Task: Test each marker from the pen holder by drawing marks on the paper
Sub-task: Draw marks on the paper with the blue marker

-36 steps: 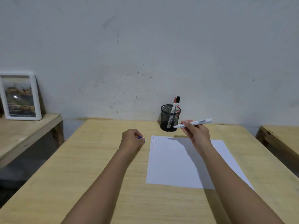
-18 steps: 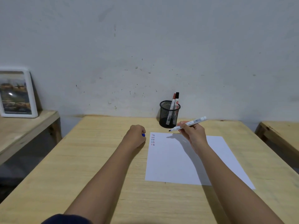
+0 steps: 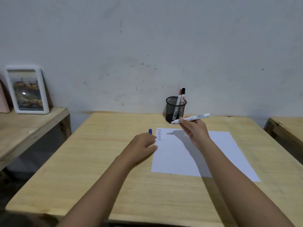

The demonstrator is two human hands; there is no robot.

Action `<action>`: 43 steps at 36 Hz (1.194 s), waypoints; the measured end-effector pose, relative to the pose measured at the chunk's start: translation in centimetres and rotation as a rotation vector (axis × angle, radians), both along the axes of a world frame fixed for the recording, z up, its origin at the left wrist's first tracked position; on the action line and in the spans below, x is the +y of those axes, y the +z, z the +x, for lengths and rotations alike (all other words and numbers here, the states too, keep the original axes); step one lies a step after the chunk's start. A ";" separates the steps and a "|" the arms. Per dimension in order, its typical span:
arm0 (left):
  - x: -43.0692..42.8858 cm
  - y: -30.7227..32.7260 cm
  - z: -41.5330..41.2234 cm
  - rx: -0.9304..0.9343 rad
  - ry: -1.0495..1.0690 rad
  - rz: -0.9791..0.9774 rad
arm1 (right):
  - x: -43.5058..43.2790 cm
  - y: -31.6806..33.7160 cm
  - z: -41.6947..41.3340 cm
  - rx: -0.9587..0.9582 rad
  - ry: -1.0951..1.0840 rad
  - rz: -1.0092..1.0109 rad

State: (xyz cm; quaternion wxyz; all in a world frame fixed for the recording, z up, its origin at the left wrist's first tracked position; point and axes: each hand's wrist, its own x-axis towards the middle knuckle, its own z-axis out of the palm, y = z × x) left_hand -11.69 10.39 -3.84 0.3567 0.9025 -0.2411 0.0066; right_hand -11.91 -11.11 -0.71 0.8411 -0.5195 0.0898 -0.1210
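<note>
A black mesh pen holder (image 3: 171, 106) stands at the table's far edge with a red-capped marker (image 3: 179, 95) and a black-capped marker (image 3: 183, 91) in it. My right hand (image 3: 196, 130) holds an uncapped white marker (image 3: 191, 118) above the top of the white paper (image 3: 218, 154), tip pointing left, close in front of the holder. Short red, blue and black test marks (image 3: 159, 135) sit at the paper's top left corner. A blue cap (image 3: 150, 131) stands upright on the table just past my left hand (image 3: 141, 145), which rests with loose fingers at the paper's left edge.
The wooden table (image 3: 101, 161) meets a grey wall. A lower side table (image 3: 24, 128) on the left carries a white picture frame (image 3: 27, 90). Another wooden table (image 3: 288, 126) stands to the right.
My left hand, earlier closed around the blue cap, has let it go on the table and drawn back. The right hand has raised the marker slightly, nearer the holder.
</note>
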 end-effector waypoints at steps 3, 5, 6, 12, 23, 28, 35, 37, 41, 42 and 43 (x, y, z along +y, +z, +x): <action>0.4 -0.9 -0.7 0.032 -0.017 0.000 | 1.1 -0.4 -0.3 0.014 -0.042 -0.111; 0.2 -1.3 -1.0 0.025 0.012 -0.018 | 1.8 -1.0 -0.4 0.025 -0.083 -0.232; 0.1 -1.4 -1.1 0.014 0.027 -0.021 | 2.2 -1.3 -0.5 0.028 -0.108 -0.305; -0.6 -1.9 -1.8 -0.041 0.065 -0.059 | 4.6 -2.9 -1.3 -0.019 -0.190 -0.495; -0.6 -2.4 -1.8 -0.127 0.013 0.068 | 7.2 -3.4 -1.9 -0.068 -0.255 -0.569; -0.6 -2.4 -1.9 -0.126 0.008 0.081 | 7.2 -3.5 -1.8 -0.057 -0.241 -0.623; -0.7 -2.3 -2.0 -0.111 0.019 0.080 | 7.1 -3.8 -1.5 -0.043 -0.226 -0.695; -0.6 -2.3 -2.1 -0.099 0.021 0.078 | 7.1 -3.9 -1.5 -0.038 -0.221 -0.706; -0.6 -2.3 -2.0 -0.100 0.021 0.090 | 7.1 -3.9 -1.6 -0.034 -0.213 -0.702; -0.6 -2.3 -2.0 -0.099 0.020 0.091 | 7.1 -3.8 -1.6 -0.032 -0.214 -0.706; -0.6 -2.3 -2.0 -0.099 0.020 0.092 | 7.1 -3.8 -1.6 -0.032 -0.214 -0.708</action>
